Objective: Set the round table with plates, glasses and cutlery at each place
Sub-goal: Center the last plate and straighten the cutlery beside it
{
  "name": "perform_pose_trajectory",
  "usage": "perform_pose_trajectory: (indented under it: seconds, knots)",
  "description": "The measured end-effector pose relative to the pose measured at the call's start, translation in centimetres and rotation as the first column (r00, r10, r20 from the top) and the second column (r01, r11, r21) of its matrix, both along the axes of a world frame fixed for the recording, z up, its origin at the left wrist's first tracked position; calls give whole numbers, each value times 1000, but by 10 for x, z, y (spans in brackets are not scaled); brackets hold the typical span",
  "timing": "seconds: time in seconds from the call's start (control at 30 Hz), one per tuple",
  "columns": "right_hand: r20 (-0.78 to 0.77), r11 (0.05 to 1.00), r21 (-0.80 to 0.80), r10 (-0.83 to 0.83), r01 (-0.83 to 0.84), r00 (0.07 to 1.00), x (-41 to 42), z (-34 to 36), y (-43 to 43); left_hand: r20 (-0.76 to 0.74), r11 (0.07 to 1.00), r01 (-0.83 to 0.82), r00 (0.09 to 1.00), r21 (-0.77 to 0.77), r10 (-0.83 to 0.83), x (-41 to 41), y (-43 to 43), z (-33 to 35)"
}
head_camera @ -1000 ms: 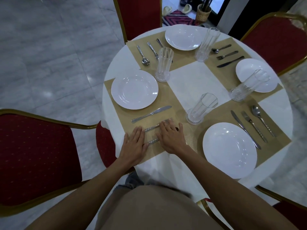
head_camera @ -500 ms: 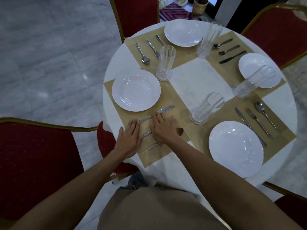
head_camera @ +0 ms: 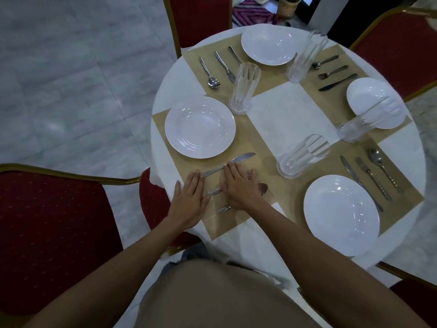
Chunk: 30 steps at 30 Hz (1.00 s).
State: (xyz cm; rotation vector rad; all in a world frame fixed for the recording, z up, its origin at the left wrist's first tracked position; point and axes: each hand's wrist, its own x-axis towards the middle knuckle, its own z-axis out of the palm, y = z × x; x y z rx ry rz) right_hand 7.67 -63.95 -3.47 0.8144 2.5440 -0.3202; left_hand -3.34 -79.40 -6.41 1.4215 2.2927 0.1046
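A round white table [head_camera: 286, 110] carries tan placemats, each with a white plate, a clear glass and cutlery. At the near-left place sits a white plate [head_camera: 199, 127]. Below it a knife [head_camera: 238, 159], a fork [head_camera: 214, 191] and a spoon [head_camera: 262, 188] lie side by side. My left hand [head_camera: 189, 201] lies flat with straight fingers at the handle ends. My right hand [head_camera: 238, 188] lies flat over the fork and spoon, fingertips touching the knife. A glass [head_camera: 301, 156] stands to the right of my right hand.
Other plates [head_camera: 340, 214] [head_camera: 268, 45] [head_camera: 376, 102] and glasses [head_camera: 243, 88] [head_camera: 305, 56] [head_camera: 369, 119] fill the other places, with cutlery beside each. Red chairs with gold frames [head_camera: 54, 218] [head_camera: 201, 17] [head_camera: 399, 50] ring the table. Grey tiled floor [head_camera: 71, 79] lies to the left.
Both hands have slid away from me across the placemat, from the fork and spoon up to the knife. The camera view has shifted slightly.
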Motion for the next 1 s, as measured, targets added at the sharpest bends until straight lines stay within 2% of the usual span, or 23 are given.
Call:
perform_pose_trajectory:
  seconds: [0.2,0.37,0.5,0.6,0.67,0.77,0.87,1.0]
  knots:
    - [-64,999,28,-18,20,998,-2,7,-3,56,999,-28,998,37,26,2,0,0]
    - [-177,993,28,-112,119,978,-7,9,3,139,990,-97,987,99,83,-5,1,11]
    - [-250,987,42,-139,154,958,-22,12,18,93,943,-177,983,282,157,-25,3,34]
    - [-276,980,-35,-197,195,941,-40,15,27,57,863,-273,960,424,276,-49,13,49]
    - [-266,975,-78,-219,206,939,-50,13,29,103,847,-352,935,397,341,-64,23,54]
    - [-216,969,-127,-235,212,948,-61,8,30,199,865,-429,900,261,387,-81,37,52]
    - [-208,967,-123,-245,223,947,-67,3,30,226,878,-444,887,177,403,-88,45,46]
    - [-228,969,-100,-245,227,942,-68,-1,31,269,868,-475,863,145,427,-87,49,39]
